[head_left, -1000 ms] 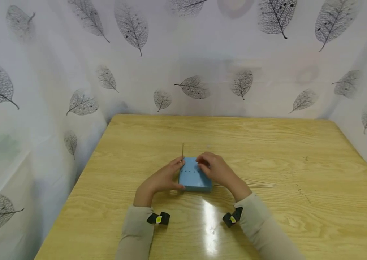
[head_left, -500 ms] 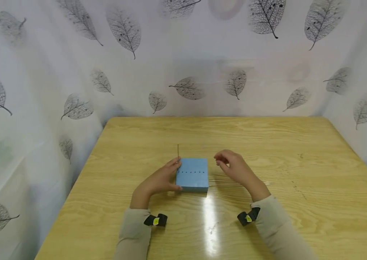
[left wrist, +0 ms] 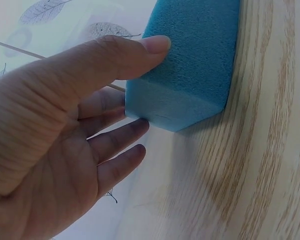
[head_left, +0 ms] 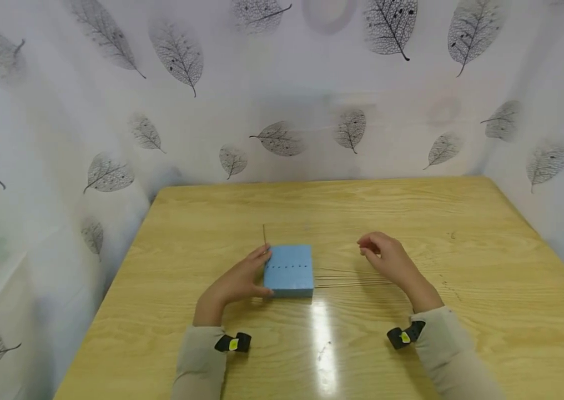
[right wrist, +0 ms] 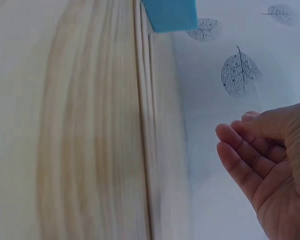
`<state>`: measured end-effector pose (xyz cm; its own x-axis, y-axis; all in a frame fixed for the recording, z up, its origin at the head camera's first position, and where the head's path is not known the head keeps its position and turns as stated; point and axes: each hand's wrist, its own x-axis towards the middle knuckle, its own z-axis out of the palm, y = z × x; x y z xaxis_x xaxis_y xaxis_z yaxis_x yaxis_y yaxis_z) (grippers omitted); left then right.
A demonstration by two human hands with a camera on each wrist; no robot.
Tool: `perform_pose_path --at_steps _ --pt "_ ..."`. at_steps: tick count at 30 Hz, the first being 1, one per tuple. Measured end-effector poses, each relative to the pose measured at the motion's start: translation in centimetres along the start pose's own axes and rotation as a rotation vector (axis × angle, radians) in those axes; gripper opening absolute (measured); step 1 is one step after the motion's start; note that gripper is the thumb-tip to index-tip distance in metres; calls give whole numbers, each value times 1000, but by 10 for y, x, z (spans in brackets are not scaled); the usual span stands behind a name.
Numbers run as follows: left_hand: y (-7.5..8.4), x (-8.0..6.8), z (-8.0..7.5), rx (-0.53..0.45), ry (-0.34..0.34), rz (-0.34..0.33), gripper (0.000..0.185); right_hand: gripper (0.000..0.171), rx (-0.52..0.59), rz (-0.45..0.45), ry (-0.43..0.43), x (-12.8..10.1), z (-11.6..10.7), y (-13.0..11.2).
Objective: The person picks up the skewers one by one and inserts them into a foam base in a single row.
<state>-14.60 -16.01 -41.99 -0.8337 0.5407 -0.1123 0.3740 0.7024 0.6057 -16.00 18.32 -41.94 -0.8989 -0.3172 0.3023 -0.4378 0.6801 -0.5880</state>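
A light-blue foam block point(head_left: 288, 278) with a row of small dark holes across its top lies on the table. My left hand point(head_left: 239, 280) grips its left side, the thumb on the near face and fingertips at the far left. In the left wrist view that thumb presses the foam point(left wrist: 190, 55). A thin stick point(head_left: 264, 234) rises by the left fingertips; its lower end is hidden in the head view. Right of the block, my right hand point(head_left: 389, 261) hovers with loosely curled fingers, holding nothing visible.
Several thin sticks point(head_left: 347, 276) lie on the wooden table point(head_left: 412, 211) to the right of the block, partly under the right hand. A pale curtain point(head_left: 282, 72) with leaf prints hangs behind the table and along both sides.
My right hand has left the top of the block and moved right, above the thin sticks. The left hand keeps its grip on the block. The head view has shifted slightly.
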Motion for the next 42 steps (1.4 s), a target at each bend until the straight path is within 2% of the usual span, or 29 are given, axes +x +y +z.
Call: perform_pose_path --at_steps 5,14,21,26,34,42 --pt "-2 -1 1 -4 -1 13 90 16 -29 43 -11 -10 -5 11" --pt "-1 1 1 -2 -10 5 91 13 -65 58 -21 -20 -13 21" --pt "-2 1 2 -9 -17 -15 91 13 -58 125 -104 -26 -14 27" --pt "0 0 1 -3 -8 2 92 12 -65 179 -168 -27 -15 30" --pt "-2 0 1 -22 -13 -2 92 6 -83 164 -238 -26 -11 33" --pt "-1 -1 1 -37 -6 13 92 7 -88 146 -266 -24 -7 32"
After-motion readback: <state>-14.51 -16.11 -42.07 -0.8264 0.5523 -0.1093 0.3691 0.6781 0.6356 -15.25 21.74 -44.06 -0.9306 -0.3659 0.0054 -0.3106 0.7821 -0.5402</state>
